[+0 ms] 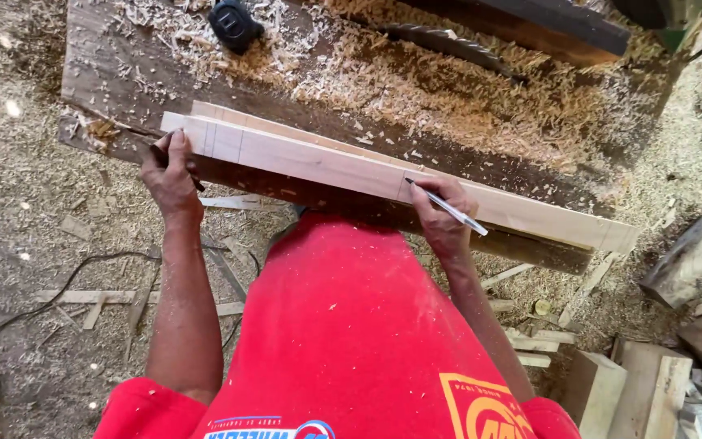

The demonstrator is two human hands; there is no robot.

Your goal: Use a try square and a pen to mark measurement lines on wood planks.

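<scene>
A long pale planed wooden board (327,162) lies across the front edge of a dark workbench (123,89), with pencil lines near its left end. My left hand (169,175) rests at the board's left end, thumb on its face, with a dark thin object under the fingers. My right hand (442,215) holds a pen (448,208) whose tip touches the board's face near the middle. My red shirt fills the lower centre.
Wood shavings (465,89) cover the bench, with a black tape measure (235,24) at the back left and a dark twisted bar (448,45) behind. Offcuts and blocks (692,260) lie on the sawdust floor at right; a black cable (58,293) runs at left.
</scene>
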